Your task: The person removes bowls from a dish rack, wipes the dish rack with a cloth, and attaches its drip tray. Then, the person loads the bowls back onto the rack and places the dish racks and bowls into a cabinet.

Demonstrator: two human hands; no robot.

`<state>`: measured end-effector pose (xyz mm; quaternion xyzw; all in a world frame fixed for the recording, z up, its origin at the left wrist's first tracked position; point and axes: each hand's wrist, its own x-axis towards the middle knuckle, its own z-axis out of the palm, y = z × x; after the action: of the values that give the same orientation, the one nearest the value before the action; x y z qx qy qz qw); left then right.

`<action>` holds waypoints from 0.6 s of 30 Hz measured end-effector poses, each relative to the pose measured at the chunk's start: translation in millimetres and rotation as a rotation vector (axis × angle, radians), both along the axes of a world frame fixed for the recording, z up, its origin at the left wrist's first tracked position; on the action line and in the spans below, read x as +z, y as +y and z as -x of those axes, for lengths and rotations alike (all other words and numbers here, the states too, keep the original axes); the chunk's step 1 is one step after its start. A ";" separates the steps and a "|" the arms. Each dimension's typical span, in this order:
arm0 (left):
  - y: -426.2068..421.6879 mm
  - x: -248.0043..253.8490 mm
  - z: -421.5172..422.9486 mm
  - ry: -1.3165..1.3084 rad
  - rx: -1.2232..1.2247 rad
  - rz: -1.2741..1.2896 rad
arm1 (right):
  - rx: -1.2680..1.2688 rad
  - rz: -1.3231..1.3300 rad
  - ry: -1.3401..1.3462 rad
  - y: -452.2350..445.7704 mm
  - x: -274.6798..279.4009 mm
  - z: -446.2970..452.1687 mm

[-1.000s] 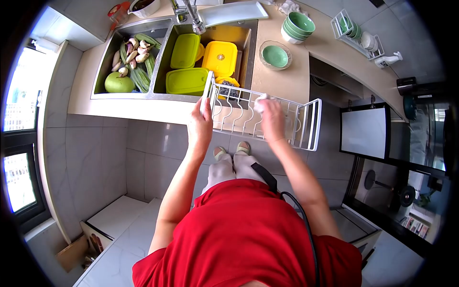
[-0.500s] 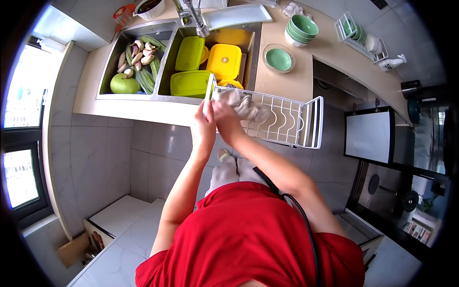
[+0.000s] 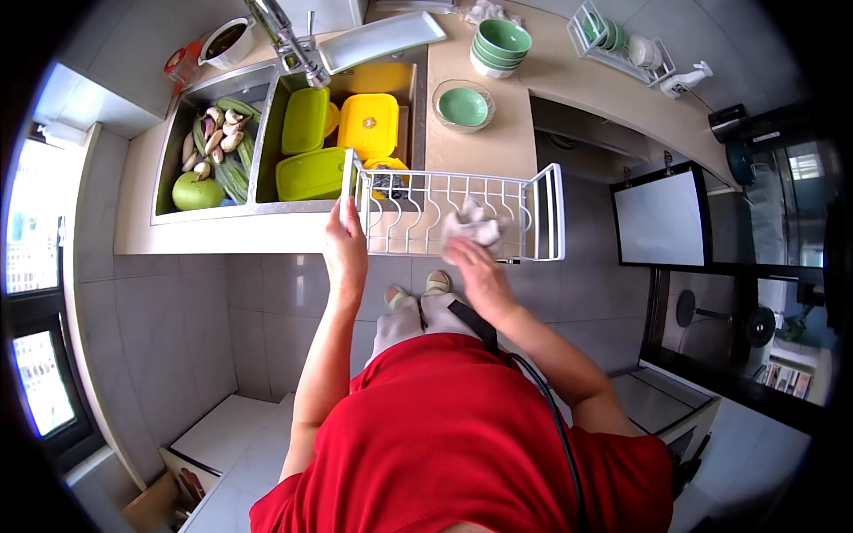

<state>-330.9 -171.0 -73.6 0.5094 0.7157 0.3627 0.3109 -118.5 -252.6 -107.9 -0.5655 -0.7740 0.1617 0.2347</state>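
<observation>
A white wire dish rack (image 3: 428,188) is held up in front of the counter. Its upright left end is gripped by my left hand (image 3: 345,244), fingers closed round the frame. My right hand (image 3: 480,274) has a crumpled whitish cloth (image 3: 477,226) and presses it on the rack's wires toward the right part; hand and cloth are slightly blurred. Behind the rack's left end, a yellow container (image 3: 384,165) sits in the sink, partly hidden by the wires.
The double sink (image 3: 267,210) holds vegetables on the left, green lids (image 3: 306,119) and a yellow lid (image 3: 368,124) on the right. Stacked green bowls (image 3: 503,40), a glass bowl (image 3: 444,117) with a green one inside, and a white tray (image 3: 382,41) stand on the counter. A faucet (image 3: 293,40) overhangs the sink.
My right hand has moved the cloth from the rack's left end toward its right. The rack now sits more level, still in my left hand. The camera view has shifted.
</observation>
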 end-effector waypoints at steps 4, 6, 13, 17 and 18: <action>1.6 0.0 0.9 0.012 0.000 0.034 | -0.209 -0.045 -0.104 8.5 9.6 -37.8; 0.9 -1.3 1.7 0.025 -0.028 0.038 | -0.329 -0.141 -0.107 31.0 30.8 -41.2; -0.2 -0.2 -0.2 0.042 0.038 -0.043 | -0.308 -0.159 -0.083 37.2 -23.4 -19.5; 2.0 0.1 0.8 0.011 0.052 -0.029 | -0.022 -0.073 0.229 3.9 -8.2 17.8; 1.4 0.2 1.5 0.017 0.042 -0.050 | -0.031 -0.056 0.271 3.6 12.7 24.5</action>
<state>-332.4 -169.6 -73.3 0.5047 0.7197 0.3827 0.2844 -143.0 -249.0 -95.2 -0.5434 -0.7306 0.2112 0.3553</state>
